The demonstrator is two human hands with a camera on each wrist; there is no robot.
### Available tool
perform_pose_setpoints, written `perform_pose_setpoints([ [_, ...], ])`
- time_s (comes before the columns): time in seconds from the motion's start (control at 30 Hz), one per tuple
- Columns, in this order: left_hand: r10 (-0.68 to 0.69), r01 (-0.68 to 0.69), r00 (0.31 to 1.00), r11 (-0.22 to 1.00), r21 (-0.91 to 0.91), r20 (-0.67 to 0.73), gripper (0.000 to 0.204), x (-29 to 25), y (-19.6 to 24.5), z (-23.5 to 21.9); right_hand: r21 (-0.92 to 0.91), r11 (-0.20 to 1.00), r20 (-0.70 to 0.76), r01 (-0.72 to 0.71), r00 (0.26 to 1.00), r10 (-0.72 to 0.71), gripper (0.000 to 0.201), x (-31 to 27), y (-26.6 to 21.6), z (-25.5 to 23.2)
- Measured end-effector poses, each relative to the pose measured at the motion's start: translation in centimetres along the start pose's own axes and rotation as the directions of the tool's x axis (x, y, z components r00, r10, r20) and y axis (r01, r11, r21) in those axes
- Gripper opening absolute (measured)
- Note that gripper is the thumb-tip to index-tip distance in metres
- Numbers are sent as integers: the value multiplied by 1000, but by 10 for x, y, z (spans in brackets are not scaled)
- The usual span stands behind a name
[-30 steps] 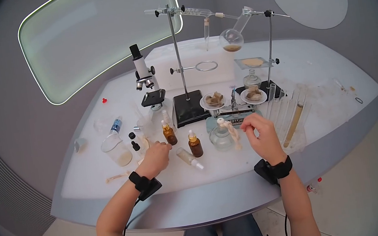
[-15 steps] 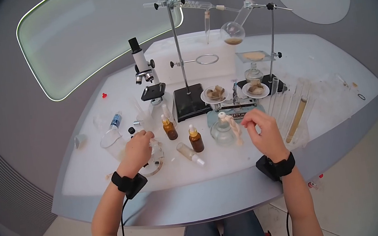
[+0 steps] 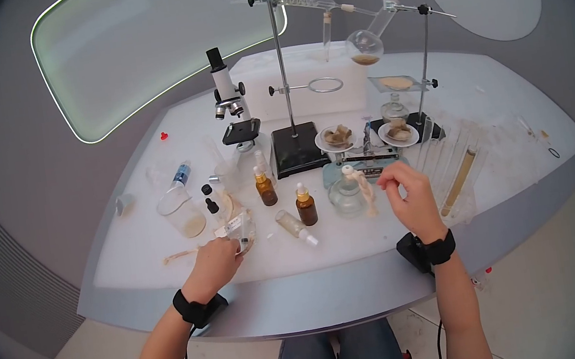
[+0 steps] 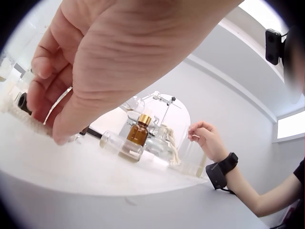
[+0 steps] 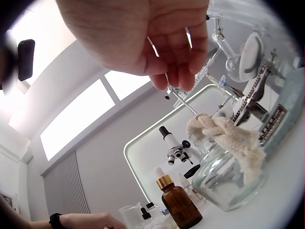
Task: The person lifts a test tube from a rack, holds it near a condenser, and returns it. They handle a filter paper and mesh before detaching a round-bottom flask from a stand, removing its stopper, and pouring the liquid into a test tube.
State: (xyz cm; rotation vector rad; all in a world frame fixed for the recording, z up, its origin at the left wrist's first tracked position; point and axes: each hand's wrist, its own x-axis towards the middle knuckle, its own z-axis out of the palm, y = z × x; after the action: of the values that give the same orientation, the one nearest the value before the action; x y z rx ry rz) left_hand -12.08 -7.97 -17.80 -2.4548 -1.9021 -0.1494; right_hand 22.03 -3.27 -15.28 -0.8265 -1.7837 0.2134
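1. Head view: the left hand is low over the table, with its bent fingers at the near edge of a clear round dish. Little dark bits and a white piece show in the dish. I cannot tell if the fingers pinch its rim or just touch it.
2. The right hand is up in the air with its fingers loosely curled and its thumb close to them. It is not pinching a thing. The right wrist view shows small gaps between some fingers.
3. Just beside the right hand is a round glass jar with a white knob on top. A twisted white rope hangs down its side.
4. The clear dish sits on the table, in front of two bottles with black tops. A glass beaker with pale stuff in it is near them.
5. Two brown bottles stand up between the hands. A clear bottle with a white tip lies on its side near them.
6. Behind the glass jar is a scale with two white plates of brown chunks.
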Motion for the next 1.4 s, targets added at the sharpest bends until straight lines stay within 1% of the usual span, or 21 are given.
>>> perform_pose_setpoints([
  [0.07, -14, 14, 998, 1000, -1, -63, 12, -1, 0, 4, 0, 1000, 4, 1, 1000, -1, 8, 0, 0, 0],
  [0.1, -17, 17, 998, 1000, -1, -64, 12, -3, -1, 2, 2, 1000, 7, 2, 1000, -2, 8, 0, 1, 0],
  [0.17, 23, -29, 999, 991, -129, -47, 11, -5, -5, -12, 1, 1000, 6, 8, 1000, -8, 8, 0, 2, 0],
  [0.2, 25, -31, 998, 991, -128, -50, 11, -7, -4, -21, 4, 1000, -1, -1, 1000, 1, 8, 0, 2, 0],
  [0.27, -152, 131, 983, 973, -189, -101, 9, -11, -6, -41, 7, 1000, -7, -12, 1000, 12, 8, 0, 2, -1],
  [0.37, -205, 180, 952, 976, -125, -227, 8, -16, -34, -51, 0, 1000, 5, -8, 1000, 8, 8, 0, 2, 0],
  [0.4, -242, 210, 937, 967, -146, -251, 7, -18, -41, -53, -3, 1000, 4, -10, 1000, 10, 8, 0, 2, 0],
  [0.47, -293, 283, 928, 956, -76, -229, 7, -23, -60, -49, -3, 1000, 4, -13, 1000, 13, 8, -1, 1, 0],
  [0.5, -295, 285, 928, 955, -75, -228, 7, -24, -69, -44, 0, 1000, 4, -14, 1000, 14, 8, -1, 1, 0],
  [0.57, -347, 325, 915, 936, -133, -206, 7, -27, -83, -32, 4, 1000, 2, -15, 1000, 15, 8, 0, 1, 0],
  [0.67, -305, 285, 931, 951, -123, -200, 11, -31, -100, -17, -5, 1000, 6, -8, 1000, 8, 7, 0, 0, 0],
  [0.7, -305, 284, 931, 951, -125, -200, 11, -32, -99, -15, 2, 1000, 4, -1, 1000, 1, 7, 0, 0, 0],
  [0.77, -362, 348, 930, 921, -174, -59, 15, -34, -99, -13, 7, 1000, 4, 7, 1000, -7, 7, 0, 0, 0],
  [0.87, -368, 356, 930, 911, -209, -17, 20, -32, -102, -2, -5, 1000, 13, 4, 1000, -4, 7, 1, 0, 0],
  [1.0, -377, 362, 925, 910, -200, -40, 19, -30, -108, 2, -4, 1000, 14, -11, 1000, 11, 7, 1, 0, -1],
  [1.07, -326, 313, 944, 931, -186, -45, 17, -29, -109, 3, 0, 1000, 9, -14, 1000, 14, 7, 0, 0, 0],
  [1.1, -324, 311, 945, 932, -185, -45, 17, -28, -108, 1, 2, 1000, 4, -4, 1000, 4, 7, 0, 1, 0],
  [1.17, -291, 291, 957, 950, -111, 16, 12, -28, -101, -3, 4, 1000, -2, 3, 1000, -3, 7, 0, 2, 0],
  [1.2, -290, 290, 957, 951, -109, 18, 12, -28, -97, -4, -1, 1000, 4, -2, 1000, 2, 7, 0, 0, -1],
  [1.27, -334, 331, 943, 933, -138, 3, 13, -29, -90, -5, -5, 1000, 9, -10, 1000, 10, 8, 0, -1, -1],
  [1.4, -323, 320, 946, 939, -126, -1, 16, -29, -94, -3, 3, 1000, 2, -10, 1000, 10, 8, 0, -1, -1],
])
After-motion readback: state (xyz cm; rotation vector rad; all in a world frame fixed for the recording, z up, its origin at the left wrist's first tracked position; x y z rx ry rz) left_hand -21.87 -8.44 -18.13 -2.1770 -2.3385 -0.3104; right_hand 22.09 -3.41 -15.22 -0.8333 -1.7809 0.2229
